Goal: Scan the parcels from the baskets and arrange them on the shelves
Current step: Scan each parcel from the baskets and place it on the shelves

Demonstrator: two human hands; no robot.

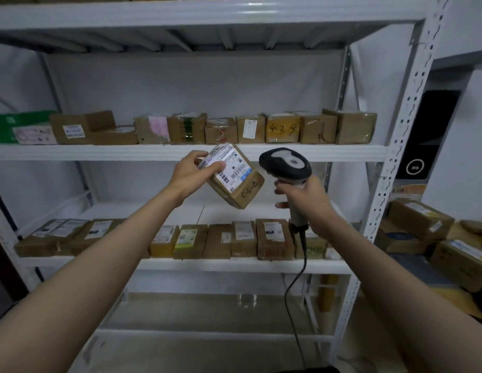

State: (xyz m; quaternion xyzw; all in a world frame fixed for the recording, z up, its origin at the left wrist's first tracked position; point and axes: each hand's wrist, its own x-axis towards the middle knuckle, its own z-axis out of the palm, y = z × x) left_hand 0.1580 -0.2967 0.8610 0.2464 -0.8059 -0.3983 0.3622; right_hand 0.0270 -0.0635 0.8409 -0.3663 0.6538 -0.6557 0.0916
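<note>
My left hand [192, 173] grips a small brown cardboard parcel [241, 188] with a white barcode label on top and "2-3-3" handwritten on its side. It is held tilted in front of the white metal shelf [342, 152]. My right hand [305, 196] grips the handle of a grey and black barcode scanner [287, 164]. The scanner's head sits just right of the parcel and faces its label. A black cable [296, 281] hangs down from the scanner's handle.
A row of brown parcels [282, 129] lines the middle shelf, and another row [218, 240] fills the shelf below. The lower shelf [207, 310] shows a bare board. More parcels [420, 222] are piled to the right of the rack's perforated upright [396, 146].
</note>
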